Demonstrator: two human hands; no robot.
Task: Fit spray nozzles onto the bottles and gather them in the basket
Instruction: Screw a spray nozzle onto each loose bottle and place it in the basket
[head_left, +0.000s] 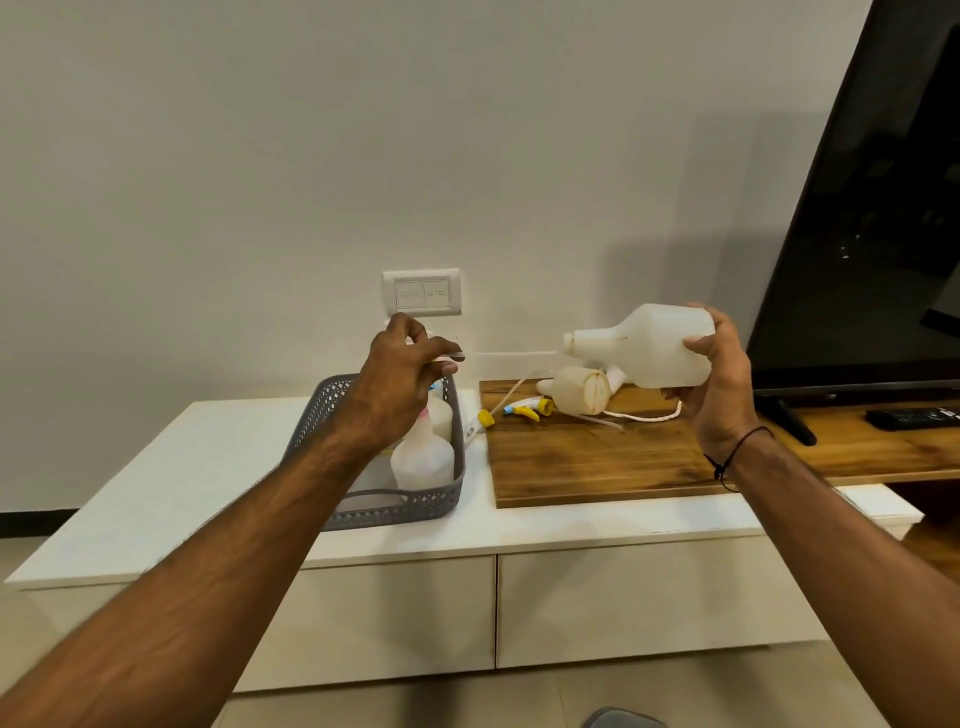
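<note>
My right hand (719, 374) grips a white plastic bottle (652, 345) by its base, held sideways in the air with its open neck pointing left. My left hand (402, 382) is closed on a spray nozzle, mostly hidden by the fingers; its clear dip tube (509, 354) runs right and its tip reaches the bottle's mouth. A grey perforated basket (363, 512) below my left hand holds two white bottles (423, 457). On the wooden board (597, 457) lie another bottle (579, 389) on its side and loose yellow-and-blue nozzles (524, 408).
The board rests on a white low cabinet (208, 483) with drawers. A black TV (878, 208) on a stand rises at the right, with a remote (914, 417) in front of it. A wall socket plate (422, 292) sits behind the basket.
</note>
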